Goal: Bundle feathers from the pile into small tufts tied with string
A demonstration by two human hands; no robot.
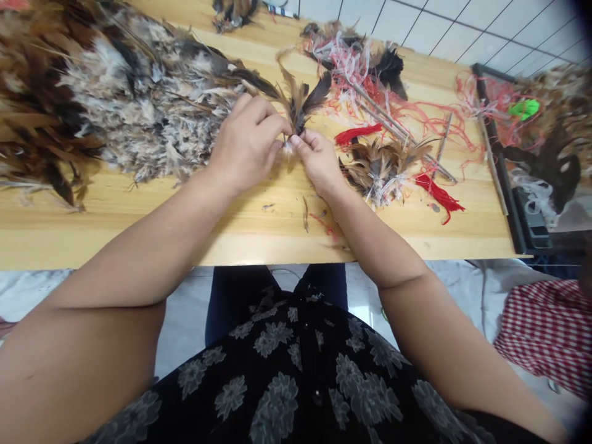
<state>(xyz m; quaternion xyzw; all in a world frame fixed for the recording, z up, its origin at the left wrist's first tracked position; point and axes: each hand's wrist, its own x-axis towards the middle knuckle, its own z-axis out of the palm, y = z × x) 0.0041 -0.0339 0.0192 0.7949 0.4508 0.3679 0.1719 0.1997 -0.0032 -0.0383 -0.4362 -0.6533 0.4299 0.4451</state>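
Observation:
Between my two hands a small bunch of brown and black feathers (301,105) stands with its tips pointing away from me. My right hand (318,157) pinches the bunch at its quill end. Fingers bent, my left hand (252,143) meets it at the same spot, thumb and forefinger closed on the base of the feathers. Just right of my right hand lies a cluster of tied feather bunches (382,169) with white ties at the quills. Red tassels (439,196) lie beside that cluster. A large heap of grey and white feathers (157,105) reaches up to my left hand.
Brown feathers (32,105) are piled at the far left. Tangled pink and white string (346,61) and thin sticks (383,120) lie at the back right. A black-edged frame (497,160) stands at the table's right end, and red checked cloth (548,330) shows below it.

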